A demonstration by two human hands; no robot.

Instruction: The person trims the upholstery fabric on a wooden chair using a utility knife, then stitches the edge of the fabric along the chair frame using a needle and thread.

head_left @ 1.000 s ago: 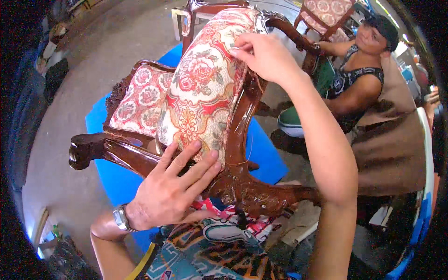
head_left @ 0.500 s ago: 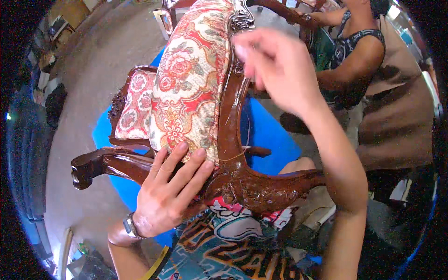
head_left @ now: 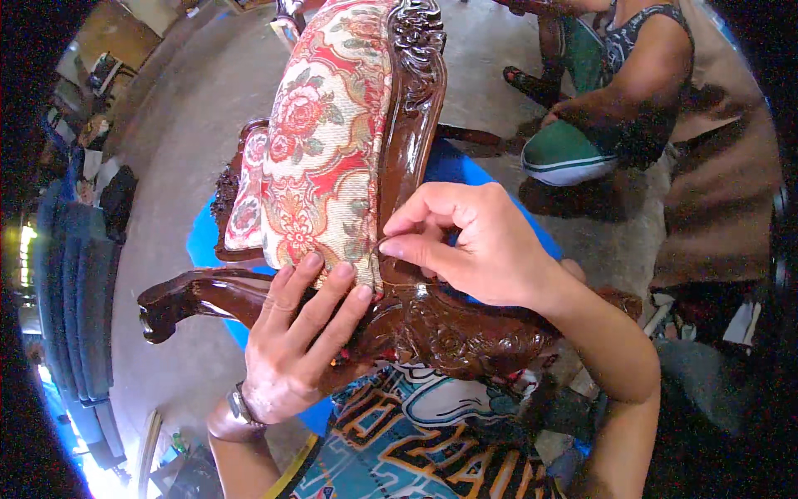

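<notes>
A carved, glossy dark-brown wooden chair frame (head_left: 409, 150) lies tipped across in front of me. Its padded panel (head_left: 320, 125) is covered in cream and red floral fabric. My left hand (head_left: 291, 341) lies with fingers spread on the lower end of that panel, pressing nothing else. At the panel's right edge, where fabric meets wood, my right hand (head_left: 465, 241) pinches with thumb and forefinger. Whatever is between those fingertips is too small to make out. A second floral panel (head_left: 245, 208) shows behind, and a curved chair leg (head_left: 191, 295) sticks out left.
Under the chair is a blue surface (head_left: 532, 229). A co-worker (head_left: 644, 91) sits at the upper right, near a green and white rounded item (head_left: 565, 154). Dark stacked material (head_left: 75, 283) stands at the left; brown cloth (head_left: 715, 200) hangs at the right.
My right hand has come down from above the carved upper frame to the panel's lower right edge. The thin thread seen running from the seam earlier no longer shows. My left hand stays on the fabric.
</notes>
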